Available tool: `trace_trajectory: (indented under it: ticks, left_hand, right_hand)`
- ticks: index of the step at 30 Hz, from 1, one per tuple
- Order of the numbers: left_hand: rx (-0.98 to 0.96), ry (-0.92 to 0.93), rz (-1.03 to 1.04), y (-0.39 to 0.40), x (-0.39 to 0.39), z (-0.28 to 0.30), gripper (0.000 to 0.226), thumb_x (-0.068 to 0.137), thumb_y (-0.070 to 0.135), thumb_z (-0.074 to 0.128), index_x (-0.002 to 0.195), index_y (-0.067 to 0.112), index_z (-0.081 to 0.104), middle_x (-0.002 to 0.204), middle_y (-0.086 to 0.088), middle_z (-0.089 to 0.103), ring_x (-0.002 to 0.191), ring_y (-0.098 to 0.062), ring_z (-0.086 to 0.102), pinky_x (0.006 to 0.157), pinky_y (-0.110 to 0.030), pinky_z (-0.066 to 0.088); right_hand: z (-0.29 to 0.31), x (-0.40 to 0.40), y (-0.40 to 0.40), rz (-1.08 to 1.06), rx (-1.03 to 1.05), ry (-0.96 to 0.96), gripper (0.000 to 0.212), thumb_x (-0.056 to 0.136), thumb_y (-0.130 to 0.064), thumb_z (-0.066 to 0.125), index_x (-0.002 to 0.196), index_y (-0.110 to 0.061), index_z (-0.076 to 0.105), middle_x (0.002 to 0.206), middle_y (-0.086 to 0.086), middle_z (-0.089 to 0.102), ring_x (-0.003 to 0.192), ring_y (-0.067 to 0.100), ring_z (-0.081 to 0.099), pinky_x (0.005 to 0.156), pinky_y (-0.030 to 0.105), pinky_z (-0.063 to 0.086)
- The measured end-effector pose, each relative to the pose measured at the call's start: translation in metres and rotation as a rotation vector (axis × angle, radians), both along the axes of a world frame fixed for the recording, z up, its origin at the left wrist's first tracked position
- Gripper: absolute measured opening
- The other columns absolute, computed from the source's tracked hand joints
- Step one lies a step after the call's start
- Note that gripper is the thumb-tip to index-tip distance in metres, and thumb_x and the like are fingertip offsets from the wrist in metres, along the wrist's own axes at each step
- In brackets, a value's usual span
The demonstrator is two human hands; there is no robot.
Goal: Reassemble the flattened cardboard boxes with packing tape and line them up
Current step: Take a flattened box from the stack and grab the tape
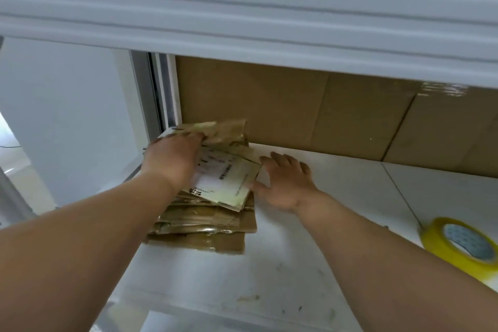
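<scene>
White shelving frames your view: a white shelf surface (310,264) runs under a pale upper shelf edge (242,21), with large brown cartons (296,105) standing along the back. Your stack of flattened cardboard boxes (204,226) sits at the left end of the surface, and the roll of yellow packing tape (463,245) lies well apart at the right edge.

You appear to be taking the top flattened box (229,180), the one with a white printed label, off the stack. Lift it by both sides so only that one piece comes away, and keep the pieces below from sliding toward the shelf's left edge. Bring it to the bare surface nearer the tape before you open it out.

Your left hand (172,159) lies over the far left part of the top box, fingers bent down onto the crumpled cardboard; whether they truly grip it I cannot tell. Your right hand (285,183) is spread flat, fingers straight, its thumb touching the box's right edge.
</scene>
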State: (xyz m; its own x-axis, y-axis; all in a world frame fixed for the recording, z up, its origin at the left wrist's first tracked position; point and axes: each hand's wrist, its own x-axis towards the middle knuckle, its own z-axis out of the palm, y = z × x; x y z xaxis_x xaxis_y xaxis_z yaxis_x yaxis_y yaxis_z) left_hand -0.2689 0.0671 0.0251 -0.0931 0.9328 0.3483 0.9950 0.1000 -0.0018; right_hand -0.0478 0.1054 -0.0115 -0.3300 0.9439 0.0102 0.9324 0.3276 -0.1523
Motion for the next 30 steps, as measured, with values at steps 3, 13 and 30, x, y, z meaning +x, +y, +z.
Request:
trace_trajectory:
  ticks: [3,13,30]
  left_hand:
    - [0.184,-0.241,-0.053,0.002,-0.002,0.015,0.036,0.104,0.015,0.039,0.136,0.027,0.049,0.115,-0.004,0.064,0.103,-0.030,0.058,0.085,-0.044,0.045]
    - [0.261,-0.816,-0.236,-0.053,0.074,0.060,0.003,0.105,0.023,0.039,0.107,0.023,0.041,0.084,-0.004,0.052,0.069,-0.019,0.049,0.056,-0.031,0.035]
    - [-0.143,-1.276,-0.164,-0.117,0.161,-0.034,0.033,0.106,0.023,0.040,0.130,0.041,0.052,0.121,0.003,0.063,0.107,-0.021,0.059,0.092,-0.043,0.049]
  right_hand:
    - [0.002,0.009,-0.002,-0.090,-0.002,0.074,0.074,0.094,-0.064,0.038,0.156,-0.030,0.014,0.164,-0.001,0.012,0.150,0.026,0.012,0.120,0.048,0.012]
    - [0.026,0.076,-0.031,-0.337,-0.022,0.693,0.086,0.093,-0.037,0.059,0.157,-0.025,0.003,0.161,0.002,0.020,0.144,0.031,0.027,0.115,0.047,0.030]
    - [0.009,0.196,-0.150,-0.173,-0.108,1.050,0.037,0.103,-0.016,0.044,0.128,-0.044,0.042,0.102,-0.017,0.063,0.087,-0.005,0.056,0.054,0.001,0.038]
